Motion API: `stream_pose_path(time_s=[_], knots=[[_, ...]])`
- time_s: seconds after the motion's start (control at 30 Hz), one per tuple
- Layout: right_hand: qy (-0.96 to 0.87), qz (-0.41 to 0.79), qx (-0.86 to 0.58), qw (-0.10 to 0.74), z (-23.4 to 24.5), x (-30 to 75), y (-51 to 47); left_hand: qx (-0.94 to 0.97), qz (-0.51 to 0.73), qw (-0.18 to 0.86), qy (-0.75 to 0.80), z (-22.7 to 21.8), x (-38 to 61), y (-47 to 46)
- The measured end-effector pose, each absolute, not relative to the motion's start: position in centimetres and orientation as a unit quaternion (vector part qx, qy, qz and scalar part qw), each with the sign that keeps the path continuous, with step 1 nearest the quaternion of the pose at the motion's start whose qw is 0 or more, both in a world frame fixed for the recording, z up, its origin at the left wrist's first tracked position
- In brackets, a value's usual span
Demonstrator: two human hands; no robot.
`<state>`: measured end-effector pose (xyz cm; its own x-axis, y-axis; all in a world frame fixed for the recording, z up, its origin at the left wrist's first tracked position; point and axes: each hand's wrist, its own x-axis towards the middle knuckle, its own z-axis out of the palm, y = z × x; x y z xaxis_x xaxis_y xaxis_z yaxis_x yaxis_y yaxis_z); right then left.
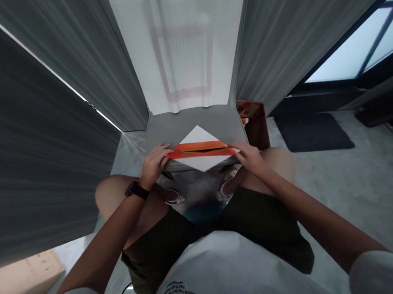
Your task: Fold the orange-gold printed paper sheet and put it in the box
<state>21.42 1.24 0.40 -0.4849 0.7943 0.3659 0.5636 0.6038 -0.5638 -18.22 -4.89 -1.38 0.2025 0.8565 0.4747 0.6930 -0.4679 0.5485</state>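
Note:
A sheet of folded paper (199, 135), white with orange bands along its middle, lies diamond-wise over the front of a grey chair seat (168, 124). A dark gap runs between its two orange folds. My left hand (156, 164) pinches the paper's left corner between thumb and fingers; a black watch (137, 190) sits on that wrist. At the right corner, my right hand (249, 156) grips the paper the same way. Both hands are level, and the paper is stretched between them just in front of my knees.
A white sheet with a faint red frame (191, 54) covers the chair's back. Grey curtains (87, 51) hang on both sides. A red-brown box (260, 125) stands right of the chair, near a dark mat (312, 132). A cardboard box (25, 281) is at lower left.

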Motion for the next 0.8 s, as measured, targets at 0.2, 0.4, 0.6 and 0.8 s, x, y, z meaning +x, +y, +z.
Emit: stream_pose_path(time_s=[0.2, 0.4, 0.6, 0.8], knots=[[-0.746, 0.296, -0.47, 0.368, 6.1, 20.8, 3.1, 0.671, 0.449, 0.177, 0.563, 3.5, -17.4, -3.5], [-0.71, 0.339, -0.479, 0.39, 14.1, 20.1, 6.7, 0.612, 0.46, 0.291, 0.574, 10.5, -16.2, -1.5], [-0.798, 0.311, -0.461, 0.231, 15.4, 17.4, 16.5, 0.414, 0.505, 0.41, 0.637, 6.2, -10.9, -4.7], [-0.915, 0.262, -0.307, -0.012, 9.3, 7.1, 23.5, 0.108, 0.535, 0.6, 0.584, 0.4, -2.5, -9.7]])
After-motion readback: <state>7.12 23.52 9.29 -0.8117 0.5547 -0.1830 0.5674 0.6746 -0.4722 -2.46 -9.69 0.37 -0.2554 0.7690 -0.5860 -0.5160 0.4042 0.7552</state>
